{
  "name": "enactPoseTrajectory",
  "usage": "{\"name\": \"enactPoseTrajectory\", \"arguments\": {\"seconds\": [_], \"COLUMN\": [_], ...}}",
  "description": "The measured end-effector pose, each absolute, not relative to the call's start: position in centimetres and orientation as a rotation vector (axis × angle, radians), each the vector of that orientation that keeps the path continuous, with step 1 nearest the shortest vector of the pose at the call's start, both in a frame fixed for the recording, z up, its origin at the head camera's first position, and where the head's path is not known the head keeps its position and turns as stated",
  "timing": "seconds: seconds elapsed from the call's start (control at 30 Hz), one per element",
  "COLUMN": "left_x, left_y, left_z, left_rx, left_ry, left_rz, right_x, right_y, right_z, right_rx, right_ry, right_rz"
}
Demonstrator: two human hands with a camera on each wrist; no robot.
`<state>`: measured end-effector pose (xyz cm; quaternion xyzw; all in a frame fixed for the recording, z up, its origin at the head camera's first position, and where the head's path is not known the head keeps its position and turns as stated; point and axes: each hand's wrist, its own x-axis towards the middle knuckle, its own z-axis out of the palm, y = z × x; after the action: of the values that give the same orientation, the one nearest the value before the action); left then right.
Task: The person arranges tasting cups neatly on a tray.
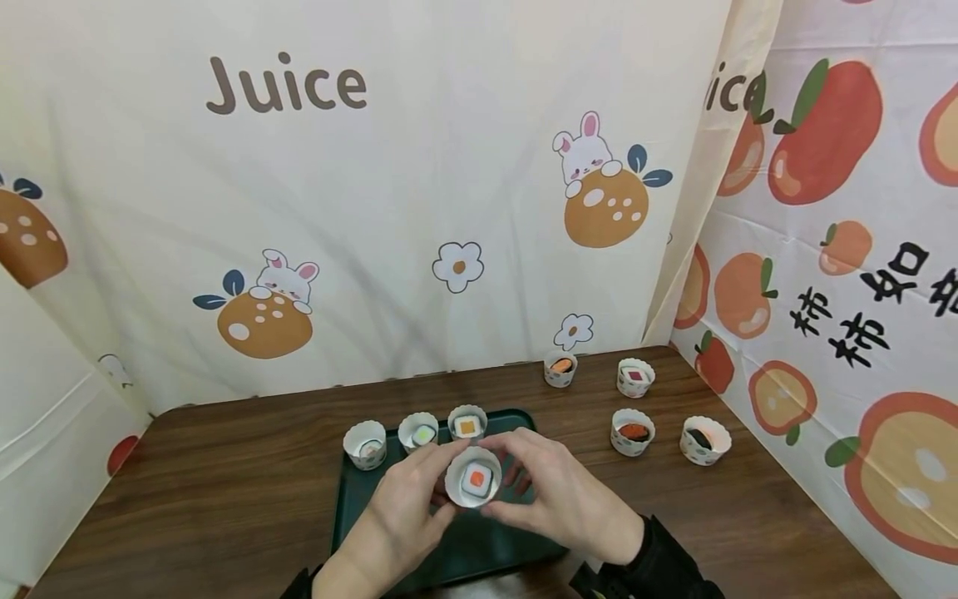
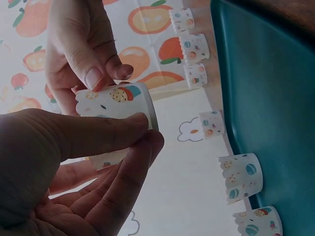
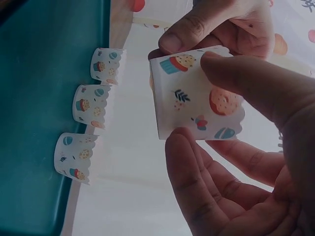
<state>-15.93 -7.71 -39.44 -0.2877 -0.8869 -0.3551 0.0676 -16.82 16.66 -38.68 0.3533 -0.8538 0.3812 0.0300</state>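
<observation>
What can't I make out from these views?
Head: pale contents of the leftmost cup, too small to identify.
Head: near-left corner of the tray, behind the left forearm.
Left wrist: held cup, print partly under the left thumb.
Left wrist: lowest cup, cut off by frame bottom.

Three-cup barrier (image 1: 407, 427), tray's far edge (image 1: 513, 415)

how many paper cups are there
8: one cup held between the left hand and right hand; three cups along the back of the tray; four cups on the table, farther right. Hands might hide others.
</observation>
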Motion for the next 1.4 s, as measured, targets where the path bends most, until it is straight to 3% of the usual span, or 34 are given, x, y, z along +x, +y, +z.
{"name": "enactPoseTrajectory", "arguments": {"seconds": [1.0,1.4], "left_x": [-16.1,-16.2], "left_y": [-7.8,-10.3], "left_z": [-38.4,-37.0], "left_rx": [-0.899,-0.852], "left_ry": [-2.699,-2.539], "left_rz": [-1.283,-1.175], "right_x": [-17.3,-19.0], "right_y": [16.7,17.6], "right_z": [-38.7,-39.4], "right_rx": [1.041,0.894], "right_ry": [-2.739,-2.737], "right_rz": [1.087,1.051]}}
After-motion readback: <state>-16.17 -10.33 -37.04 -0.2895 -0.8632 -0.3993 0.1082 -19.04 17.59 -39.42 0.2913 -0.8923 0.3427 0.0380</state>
